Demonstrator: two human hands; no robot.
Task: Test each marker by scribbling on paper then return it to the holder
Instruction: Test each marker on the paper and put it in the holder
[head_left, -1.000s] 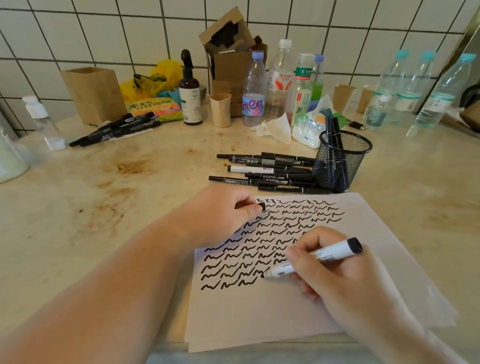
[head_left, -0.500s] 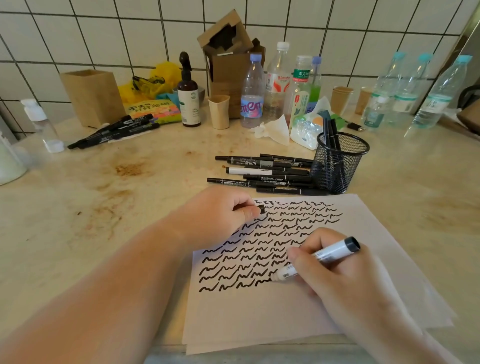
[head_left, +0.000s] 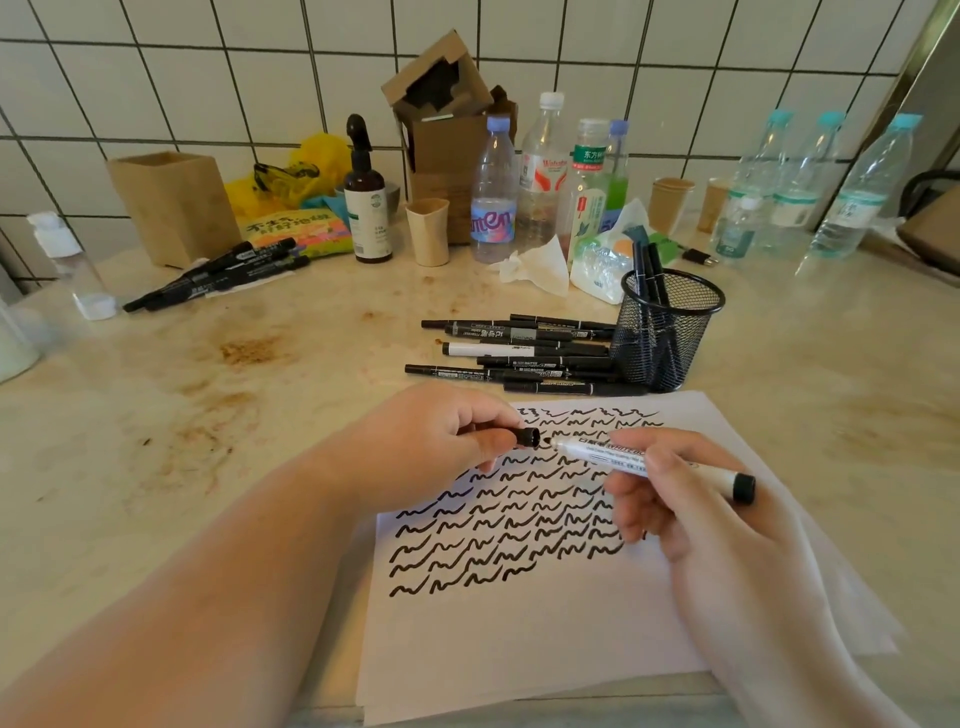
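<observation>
white marker (head_left: 644, 460) uncapped, tip at black cap (head_left: 527, 437)

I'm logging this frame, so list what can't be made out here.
Head view only:
- Marker label: partly covered by the right hand.
- Cap: mostly hidden in the left hand.
- Markers in the mesh holder: count unclear through the mesh.
- Paper: lower edge cut off by the frame.

A lived-in home kitchen or utility corner: a white tiled wall (head_left: 208, 93) rises beyond the left hand (head_left: 431, 441), behind a stained stone tabletop (head_left: 208, 389). Past both hands stand water bottles (head_left: 493, 192), paper cups (head_left: 428, 231), a pump bottle (head_left: 368, 202) and cardboard boxes (head_left: 447, 130).
</observation>
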